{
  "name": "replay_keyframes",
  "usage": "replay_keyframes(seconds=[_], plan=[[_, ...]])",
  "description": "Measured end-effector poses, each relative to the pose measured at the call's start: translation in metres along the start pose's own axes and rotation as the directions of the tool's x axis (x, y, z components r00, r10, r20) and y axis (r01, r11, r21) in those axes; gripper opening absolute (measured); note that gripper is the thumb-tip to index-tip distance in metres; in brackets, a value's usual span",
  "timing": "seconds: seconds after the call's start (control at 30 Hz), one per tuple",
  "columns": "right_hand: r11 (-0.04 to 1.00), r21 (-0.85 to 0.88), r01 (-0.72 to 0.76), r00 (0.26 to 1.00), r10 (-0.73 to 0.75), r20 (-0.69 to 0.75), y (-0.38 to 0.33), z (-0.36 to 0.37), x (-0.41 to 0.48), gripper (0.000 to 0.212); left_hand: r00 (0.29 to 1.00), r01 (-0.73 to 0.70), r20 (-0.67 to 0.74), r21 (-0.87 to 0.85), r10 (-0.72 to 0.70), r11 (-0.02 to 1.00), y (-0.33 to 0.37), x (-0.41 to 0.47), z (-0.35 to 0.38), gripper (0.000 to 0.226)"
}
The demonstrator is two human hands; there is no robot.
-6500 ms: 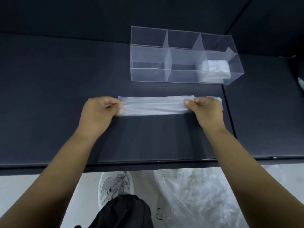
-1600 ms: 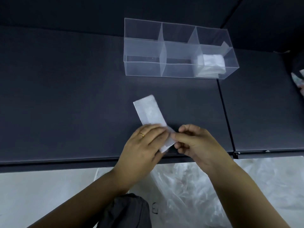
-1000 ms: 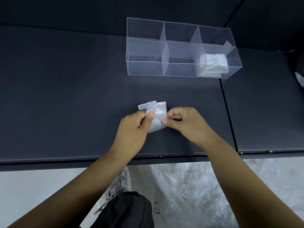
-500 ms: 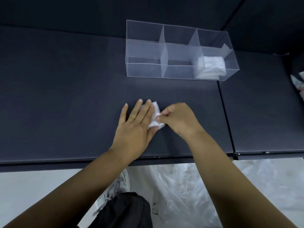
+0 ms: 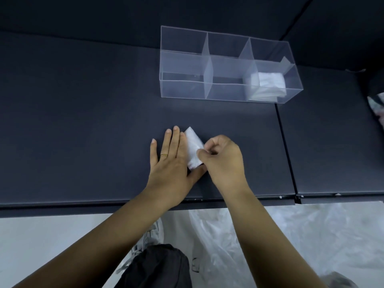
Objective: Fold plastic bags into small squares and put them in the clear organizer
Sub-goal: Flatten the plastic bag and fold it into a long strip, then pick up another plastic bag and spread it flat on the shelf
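Note:
A small folded white plastic bag (image 5: 193, 149) lies on the dark table (image 5: 83, 121) near its front edge. My left hand (image 5: 172, 163) lies flat with straight fingers, pressing the bag's left side; its thumb reaches under the bag's near corner. My right hand (image 5: 223, 161) has curled fingers and pinches the bag's right edge. The clear organizer (image 5: 182, 88) stands farther back, with three compartments in a row. Folded white bags (image 5: 268, 84) fill its right compartment; the other two look bare.
A seam (image 5: 286, 146) splits the table into two panels right of my hands. A heap of loose clear plastic bags (image 5: 270, 242) lies on the floor below the table edge. A dark garment and a grey shoe (image 5: 153, 235) show beneath me.
The long strip has been folded down into a small packet. Since half a second ago my left hand stays flat on it and my right hand keeps pinching its right edge.

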State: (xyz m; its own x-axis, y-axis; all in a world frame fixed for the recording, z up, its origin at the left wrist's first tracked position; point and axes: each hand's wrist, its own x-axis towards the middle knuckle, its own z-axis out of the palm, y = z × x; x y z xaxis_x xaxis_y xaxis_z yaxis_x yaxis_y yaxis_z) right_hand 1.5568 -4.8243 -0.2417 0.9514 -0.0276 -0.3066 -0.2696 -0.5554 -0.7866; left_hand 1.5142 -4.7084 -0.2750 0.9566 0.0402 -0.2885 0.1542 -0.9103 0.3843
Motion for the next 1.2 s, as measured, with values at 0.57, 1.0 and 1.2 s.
replay_keyframes(seconds=[0.57, 1.0, 1.2], plan=[[0.981, 0.185, 0.051, 0.971, -0.092, 0.220, -0.008, -0.092, 0.001, 0.018, 0.998, -0.022, -0.002, -0.933, 0.057, 0.359, 0.031, 0.021, -0.056, 0.015], [0.873, -0.458, -0.168, 0.949, 0.018, -0.313, -0.012, -0.160, 0.196, 0.013, 0.891, -0.349, -0.385, -0.244, 0.240, 0.905, 0.016, 0.013, 0.010, 0.024], [0.696, -0.666, -0.267, 0.946, 0.059, -0.318, -0.016, -0.153, 0.206, 0.058, 0.882, -0.355, -0.346, -0.044, 0.319, 0.934, 0.016, 0.006, 0.018, 0.011]])
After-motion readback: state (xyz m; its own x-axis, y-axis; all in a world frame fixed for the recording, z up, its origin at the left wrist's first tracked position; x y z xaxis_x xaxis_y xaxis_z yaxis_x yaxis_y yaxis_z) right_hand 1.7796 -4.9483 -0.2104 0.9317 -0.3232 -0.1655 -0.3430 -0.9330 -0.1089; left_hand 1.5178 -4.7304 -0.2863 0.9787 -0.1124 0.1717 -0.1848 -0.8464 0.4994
